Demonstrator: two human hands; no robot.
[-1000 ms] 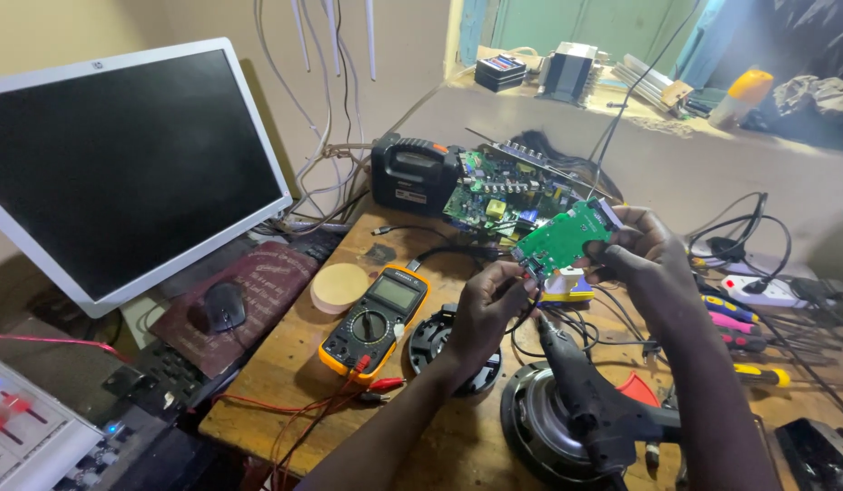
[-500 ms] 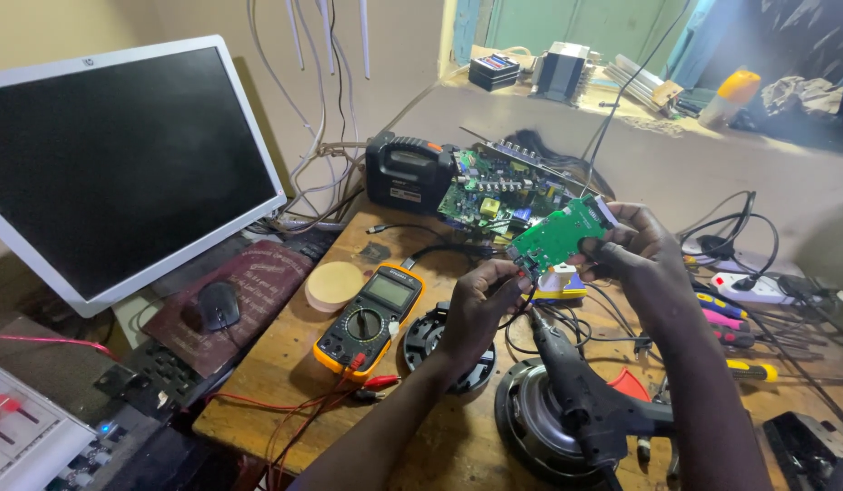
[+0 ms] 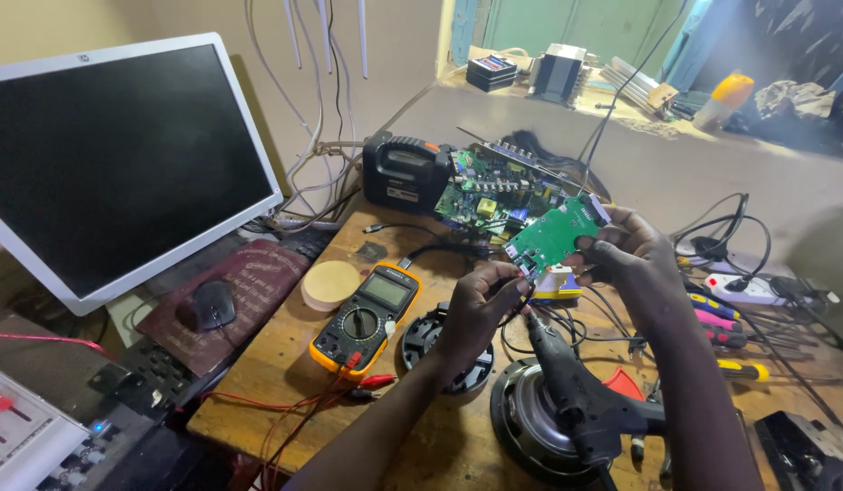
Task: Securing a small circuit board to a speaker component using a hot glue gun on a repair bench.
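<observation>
Small green circuit board is held up over the far middle of the wooden workbench, tilted, component face toward the camera, clear of the surface. Right hand grips its right edge, fingers curled shut around the board with the thumb on the near face. Left hand is pinched closed at the board's lower left corner; whether the fingertips hold a wire, a lead or just the board edge I cannot tell. Step in hand, by my reading: close inspection or fiddling with a connection at that corner, the board steadied by both hands. The next move seems to call for a firm hold on the right and fine fingertip work on the left, with care for the thin wires hanging beneath. Count: one small board in hand; one larger green board propped at the far edge; one black box-shaped lamp or radio beside it; one yellow multimeter near the middle, red leads trailing to the near edge; one round wooden disc left of the meter; one rotary hand tool lying near the right; one monitor at left; one mouse on a dark red book; three or four screwdrivers at the right edge.
</observation>
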